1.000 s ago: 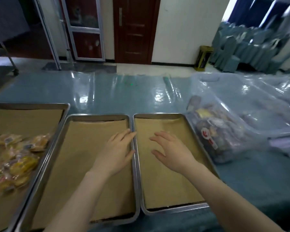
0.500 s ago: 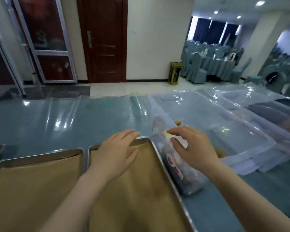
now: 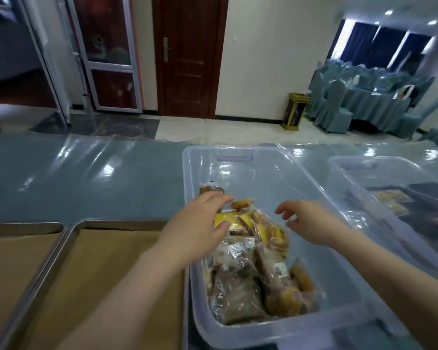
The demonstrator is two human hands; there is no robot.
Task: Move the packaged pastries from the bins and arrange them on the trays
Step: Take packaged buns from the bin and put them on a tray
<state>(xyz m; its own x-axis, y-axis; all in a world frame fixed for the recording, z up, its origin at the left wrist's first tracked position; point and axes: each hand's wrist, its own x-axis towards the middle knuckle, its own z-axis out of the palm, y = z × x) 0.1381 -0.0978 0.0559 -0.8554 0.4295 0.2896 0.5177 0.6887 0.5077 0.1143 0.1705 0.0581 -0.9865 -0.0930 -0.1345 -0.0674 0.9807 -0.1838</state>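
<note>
Blue plastic-covered table (image 3: 86, 178), banquet rm behind. Since 1s ago both hands left the trays, now in clear bin (image 3: 250, 157) at 3 o'clock of empty tray (image 3: 99, 261): pickup starting. Left hand (image 3: 197, 228) closing on yellow pastry pack (image 3: 229, 219), long axis approx 9–3. Right hand (image 3: 311, 221) open, empty.

- Bin (image 3: 240, 154) stands on table (image 3: 86, 183) at centre, packaged pastries (image 3: 253, 269) heaped in its near-left part
- Tray (image 3: 71, 232) lies just beside bin at 9 o'clock; another tray (image 3: 23, 227) further left
- Second bin (image 3: 352, 162) at 2 o'clock from the first
- Left hand (image 3: 197, 231) on the heap; right hand (image 3: 311, 221) over bin at 3 o'clock from it
</note>
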